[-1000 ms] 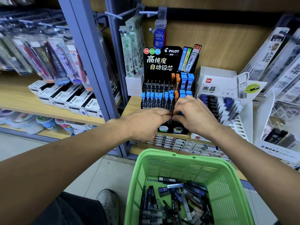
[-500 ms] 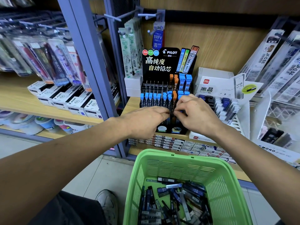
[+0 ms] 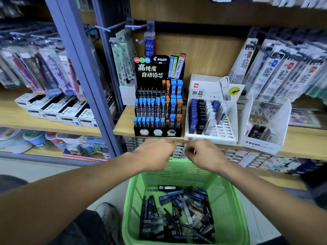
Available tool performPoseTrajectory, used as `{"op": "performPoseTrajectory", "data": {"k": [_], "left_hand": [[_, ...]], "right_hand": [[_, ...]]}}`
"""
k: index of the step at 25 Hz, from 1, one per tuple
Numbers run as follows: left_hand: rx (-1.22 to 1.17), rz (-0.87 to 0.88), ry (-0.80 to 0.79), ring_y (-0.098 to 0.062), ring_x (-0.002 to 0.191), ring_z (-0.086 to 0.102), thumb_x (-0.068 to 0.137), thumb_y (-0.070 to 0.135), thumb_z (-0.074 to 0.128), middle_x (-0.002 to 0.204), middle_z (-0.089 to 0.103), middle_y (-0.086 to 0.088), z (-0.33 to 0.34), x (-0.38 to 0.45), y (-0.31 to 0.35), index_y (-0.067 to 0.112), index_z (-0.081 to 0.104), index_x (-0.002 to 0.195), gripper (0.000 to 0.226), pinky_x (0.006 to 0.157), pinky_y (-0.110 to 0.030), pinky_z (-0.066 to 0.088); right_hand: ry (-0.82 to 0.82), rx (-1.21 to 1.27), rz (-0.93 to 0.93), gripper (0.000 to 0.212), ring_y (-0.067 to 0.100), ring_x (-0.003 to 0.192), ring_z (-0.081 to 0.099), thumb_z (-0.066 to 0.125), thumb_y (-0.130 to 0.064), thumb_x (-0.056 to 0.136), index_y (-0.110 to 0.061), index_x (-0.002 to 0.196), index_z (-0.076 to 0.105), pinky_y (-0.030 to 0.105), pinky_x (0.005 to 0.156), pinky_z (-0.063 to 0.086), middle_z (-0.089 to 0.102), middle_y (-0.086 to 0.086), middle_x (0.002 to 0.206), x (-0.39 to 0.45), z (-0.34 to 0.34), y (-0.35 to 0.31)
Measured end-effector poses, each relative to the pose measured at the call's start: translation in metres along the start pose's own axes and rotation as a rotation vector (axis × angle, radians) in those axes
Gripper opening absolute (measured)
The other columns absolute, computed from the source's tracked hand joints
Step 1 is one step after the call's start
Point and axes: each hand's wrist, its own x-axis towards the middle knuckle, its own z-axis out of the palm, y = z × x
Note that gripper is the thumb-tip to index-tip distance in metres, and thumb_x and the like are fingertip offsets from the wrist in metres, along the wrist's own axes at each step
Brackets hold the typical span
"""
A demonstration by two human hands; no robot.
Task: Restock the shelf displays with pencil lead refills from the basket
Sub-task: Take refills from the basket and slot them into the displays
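Above the far rim of the green basket point(image 3: 228, 197), the left hand point(image 3: 155, 154) hangs with fingers loosely curled, holding nothing visible. To its right, the right hand point(image 3: 205, 154) is curled too; whether it holds something I cannot tell. Pencil lead refills point(image 3: 177, 214) lie in the basket, and others stand in the black Pilot display point(image 3: 157, 110) on the shelf.

Both hands hang over the far rim of the green basket point(image 3: 228, 206), left hand point(image 3: 155, 153) and right hand point(image 3: 203, 153) loosely curled, too blurry to tell if they're holding anything. Loose lead refills point(image 3: 177, 214) pile inside; black Pilot display point(image 3: 157, 106) sits on the shelf point(image 3: 123, 122) above.
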Motion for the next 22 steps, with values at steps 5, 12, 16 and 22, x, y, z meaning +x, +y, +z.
{"op": "performPoseTrajectory", "data": {"k": [5,12,16,22], "left_hand": [[-0.053,-0.104,-0.318,-0.019,0.077,0.063,0.082,-0.010,0.050,0.092,0.061,-0.005,0.083,0.007,0.023,0.010,0.061,0.106,0.033,0.062,-0.028,0.056],[-0.188,-0.243,-0.525,-0.025,0.098,0.063,0.092,0.008,0.059,0.106,0.061,-0.010,0.193,0.011,0.045,0.005,0.057,0.120,0.029,0.086,-0.040,0.056],[-0.181,-0.268,-0.571,-0.031,0.123,0.050,0.089,0.013,0.068,0.134,0.047,-0.017,0.247,0.006,0.038,0.002,0.042,0.139,0.058,0.102,-0.044,0.047],[-0.148,-0.299,-0.452,-0.035,0.140,0.030,0.083,0.009,0.073,0.148,0.033,-0.020,0.287,0.035,0.033,-0.001,0.023,0.148,0.083,0.115,-0.043,0.034]], "right_hand": [[-0.275,-0.016,0.212,0.012,0.018,0.080,0.065,0.060,-0.013,0.091,-0.018,0.091,0.071,0.026,0.065,0.051,0.071,0.001,0.093,-0.035,0.070,0.038],[-0.445,0.023,0.396,0.026,0.028,0.100,0.064,0.062,-0.015,0.090,-0.011,0.115,0.063,0.031,0.079,0.051,0.066,0.013,0.111,-0.056,0.173,0.082],[-0.445,-0.015,0.401,0.049,0.030,0.119,0.056,0.067,-0.011,0.087,-0.007,0.132,0.048,0.035,0.093,0.048,0.056,0.015,0.132,-0.059,0.215,0.094],[-0.379,-0.193,0.379,0.092,0.032,0.139,0.035,0.078,-0.016,0.081,0.000,0.152,0.021,0.040,0.114,0.037,0.031,0.017,0.152,-0.044,0.247,0.121]]}}
